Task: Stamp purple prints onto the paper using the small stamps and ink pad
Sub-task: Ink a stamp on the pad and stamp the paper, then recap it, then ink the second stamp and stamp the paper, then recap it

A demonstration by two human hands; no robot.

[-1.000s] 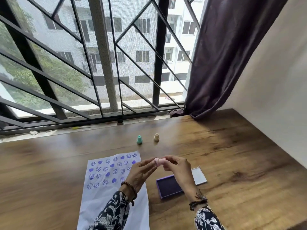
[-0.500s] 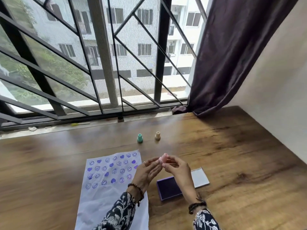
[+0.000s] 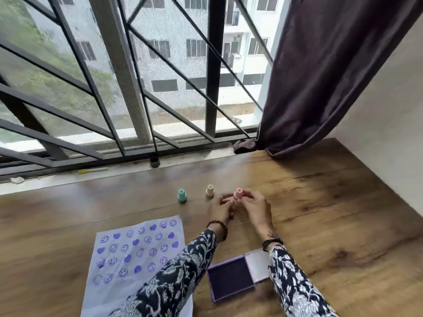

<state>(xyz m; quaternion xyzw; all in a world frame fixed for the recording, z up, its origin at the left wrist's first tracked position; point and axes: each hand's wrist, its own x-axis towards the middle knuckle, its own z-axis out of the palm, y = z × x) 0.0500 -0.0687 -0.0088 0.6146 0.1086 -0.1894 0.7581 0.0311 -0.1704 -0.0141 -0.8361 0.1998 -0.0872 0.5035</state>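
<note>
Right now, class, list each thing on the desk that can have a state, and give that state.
Ink pad: lid open.
Paper: flat, top half stamped.
Pink stamp: upright, held by both hands, right hand, left hand.
Green stamp: upright, untouched.
Beige stamp: upright, untouched.

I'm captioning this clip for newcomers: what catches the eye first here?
The white paper at lower left, covered in purple hearts and smiley prints. Beyond it, the left hand and right hand meet around a pink stamp beside the teal stamp and beige stamp. The open ink pad lies nearest.
</note>
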